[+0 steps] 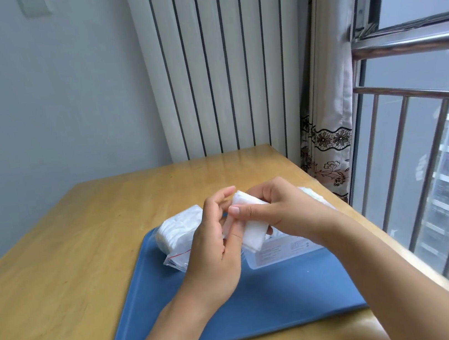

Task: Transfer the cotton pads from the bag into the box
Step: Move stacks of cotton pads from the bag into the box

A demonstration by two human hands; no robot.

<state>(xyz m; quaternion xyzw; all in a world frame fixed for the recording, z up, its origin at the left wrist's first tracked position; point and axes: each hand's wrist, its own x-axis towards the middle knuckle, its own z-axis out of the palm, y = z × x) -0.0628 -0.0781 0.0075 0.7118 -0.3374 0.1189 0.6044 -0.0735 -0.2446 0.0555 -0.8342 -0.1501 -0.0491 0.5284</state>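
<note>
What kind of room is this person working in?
Probably a room in a high-rise flat: a wooden table stands by a tall radiator, and the barred window with its lace-patterned curtain overlooks apartment blocks.

A glossy, varnished wooden table (85,219) is seen, and on it a smooth, matt blue plastic tray (266,303). On the tray, thin clear crinkled plastic is shown by the bag (178,259), soft white fibrous cotton by the cotton pads (252,237), and clear hard plastic with a paper label by the box (285,251). Beyond the table, polished metal window rails (403,45) are seen.
</note>
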